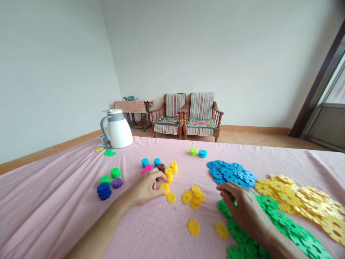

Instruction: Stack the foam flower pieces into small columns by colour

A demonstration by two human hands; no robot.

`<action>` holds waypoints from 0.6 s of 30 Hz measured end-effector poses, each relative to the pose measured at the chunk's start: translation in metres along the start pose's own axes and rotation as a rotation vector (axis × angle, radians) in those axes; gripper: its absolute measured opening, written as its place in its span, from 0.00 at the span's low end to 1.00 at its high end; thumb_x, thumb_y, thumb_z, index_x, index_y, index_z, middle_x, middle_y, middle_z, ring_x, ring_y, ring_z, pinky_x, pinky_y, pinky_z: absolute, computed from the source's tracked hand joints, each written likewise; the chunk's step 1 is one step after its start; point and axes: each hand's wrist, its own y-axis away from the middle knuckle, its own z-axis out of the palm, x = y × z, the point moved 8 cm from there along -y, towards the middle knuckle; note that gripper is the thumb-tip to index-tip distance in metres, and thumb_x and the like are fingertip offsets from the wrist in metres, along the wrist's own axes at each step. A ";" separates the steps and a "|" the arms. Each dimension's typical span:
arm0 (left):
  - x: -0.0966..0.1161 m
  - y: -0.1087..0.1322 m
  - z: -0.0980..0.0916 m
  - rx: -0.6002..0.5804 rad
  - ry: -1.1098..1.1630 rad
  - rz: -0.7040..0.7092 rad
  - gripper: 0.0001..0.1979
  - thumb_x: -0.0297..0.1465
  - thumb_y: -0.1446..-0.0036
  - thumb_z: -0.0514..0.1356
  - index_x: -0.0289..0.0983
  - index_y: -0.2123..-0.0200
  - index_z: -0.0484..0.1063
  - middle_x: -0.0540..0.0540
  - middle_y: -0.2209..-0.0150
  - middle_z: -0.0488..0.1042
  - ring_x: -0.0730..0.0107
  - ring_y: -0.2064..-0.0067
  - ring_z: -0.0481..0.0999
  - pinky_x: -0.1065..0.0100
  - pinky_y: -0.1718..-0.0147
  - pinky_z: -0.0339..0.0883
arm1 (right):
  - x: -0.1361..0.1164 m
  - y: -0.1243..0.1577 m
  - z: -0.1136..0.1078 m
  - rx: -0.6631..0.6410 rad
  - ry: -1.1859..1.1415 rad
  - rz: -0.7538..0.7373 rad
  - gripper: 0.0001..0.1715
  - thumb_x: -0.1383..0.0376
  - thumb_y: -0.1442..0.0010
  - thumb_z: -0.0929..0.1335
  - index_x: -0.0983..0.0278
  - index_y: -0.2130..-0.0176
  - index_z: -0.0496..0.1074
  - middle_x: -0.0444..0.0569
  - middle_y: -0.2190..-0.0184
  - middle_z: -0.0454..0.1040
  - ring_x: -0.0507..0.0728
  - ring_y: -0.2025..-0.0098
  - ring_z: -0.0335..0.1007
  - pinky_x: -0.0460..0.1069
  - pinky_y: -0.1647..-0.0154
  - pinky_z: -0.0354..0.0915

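My left hand [148,186] is curled at the middle of the table, thumb and forefinger closed about a short stack of yellow notched discs [165,188]. A single yellow disc [171,197] lies just below it. Taller yellow stacks [169,175], a brown stack [161,167] and pink discs [147,168] stand by the fingers. My right hand [241,207] hovers over the left edge of the green disc pile [285,223], its fingers bent together and no disc visible in them. Between the hands lies a loose cluster of yellow discs [194,196].
Blue discs [229,173] and larger yellow discs [302,198] are heaped on the right. Green [115,173], purple [117,183] and dark blue stacks [104,191] stand left. A white jug [119,131] stands at the far left of the pink cloth [151,230]. Two chairs [201,115] are beyond.
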 end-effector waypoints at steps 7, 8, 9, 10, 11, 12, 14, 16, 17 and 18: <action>0.044 0.009 0.000 0.002 -0.146 0.221 0.12 0.25 0.54 0.61 0.43 0.64 0.72 0.49 0.53 0.64 0.62 0.48 0.60 0.62 0.47 0.52 | 0.000 0.001 0.000 -0.002 -0.008 -0.004 0.16 0.64 0.41 0.57 0.60 0.62 0.72 0.46 0.64 0.75 0.54 0.64 0.72 0.48 0.64 0.64; 0.046 0.010 0.002 -0.008 -0.180 0.229 0.12 0.25 0.54 0.61 0.43 0.64 0.72 0.49 0.52 0.64 0.61 0.48 0.60 0.60 0.47 0.50 | 0.000 0.001 -0.001 -0.002 -0.009 -0.007 0.17 0.64 0.40 0.57 0.60 0.62 0.72 0.46 0.65 0.75 0.54 0.64 0.72 0.48 0.64 0.64; 0.047 0.011 0.004 -0.017 -0.209 0.235 0.11 0.25 0.54 0.62 0.43 0.64 0.72 0.49 0.52 0.64 0.60 0.48 0.60 0.59 0.47 0.50 | 0.000 0.000 -0.001 -0.002 -0.009 -0.010 0.17 0.64 0.40 0.56 0.60 0.62 0.72 0.47 0.64 0.75 0.54 0.64 0.72 0.48 0.64 0.64; 0.048 0.012 0.006 -0.022 -0.233 0.240 0.11 0.26 0.53 0.62 0.43 0.64 0.72 0.48 0.52 0.65 0.60 0.49 0.60 0.58 0.48 0.50 | -0.001 0.000 -0.001 -0.002 -0.008 -0.013 0.17 0.64 0.40 0.56 0.60 0.62 0.72 0.47 0.65 0.75 0.54 0.64 0.72 0.48 0.65 0.64; 0.048 0.012 0.008 -0.025 -0.254 0.242 0.11 0.26 0.53 0.62 0.43 0.64 0.72 0.48 0.52 0.65 0.60 0.49 0.60 0.58 0.48 0.50 | -0.001 0.000 -0.001 -0.002 -0.008 -0.015 0.18 0.64 0.40 0.56 0.60 0.62 0.72 0.47 0.65 0.76 0.55 0.65 0.72 0.48 0.65 0.65; 0.048 0.012 0.009 -0.027 -0.272 0.243 0.11 0.27 0.53 0.62 0.42 0.64 0.72 0.48 0.53 0.65 0.60 0.50 0.60 0.58 0.49 0.50 | -0.001 0.000 -0.001 -0.001 -0.007 -0.019 0.18 0.64 0.40 0.56 0.60 0.62 0.72 0.47 0.65 0.76 0.55 0.65 0.72 0.48 0.65 0.65; 0.048 0.012 0.012 -0.033 -0.306 0.242 0.09 0.28 0.52 0.63 0.42 0.65 0.72 0.48 0.54 0.66 0.60 0.51 0.60 0.57 0.50 0.50 | -0.002 0.000 -0.001 0.006 -0.008 -0.023 0.18 0.64 0.41 0.56 0.60 0.62 0.72 0.47 0.65 0.76 0.55 0.66 0.72 0.48 0.66 0.65; 0.049 0.012 0.015 -0.040 -0.334 0.237 0.07 0.28 0.52 0.63 0.41 0.66 0.72 0.48 0.55 0.66 0.59 0.52 0.60 0.57 0.50 0.49 | -0.002 0.000 -0.002 0.018 -0.011 -0.026 0.18 0.64 0.41 0.56 0.60 0.62 0.72 0.47 0.66 0.76 0.55 0.66 0.72 0.48 0.66 0.65; 0.049 0.012 0.016 -0.046 -0.343 0.235 0.07 0.28 0.52 0.63 0.40 0.67 0.72 0.48 0.55 0.66 0.59 0.52 0.60 0.57 0.51 0.49 | -0.002 0.000 -0.003 0.022 -0.014 -0.027 0.17 0.65 0.41 0.57 0.60 0.62 0.73 0.47 0.66 0.76 0.55 0.66 0.72 0.48 0.66 0.65; 0.050 0.012 0.017 -0.051 -0.347 0.232 0.06 0.28 0.52 0.62 0.40 0.67 0.72 0.48 0.56 0.66 0.59 0.52 0.60 0.57 0.51 0.49 | -0.002 0.000 -0.003 0.026 -0.015 -0.027 0.17 0.65 0.41 0.57 0.60 0.62 0.73 0.46 0.66 0.76 0.54 0.66 0.72 0.47 0.66 0.65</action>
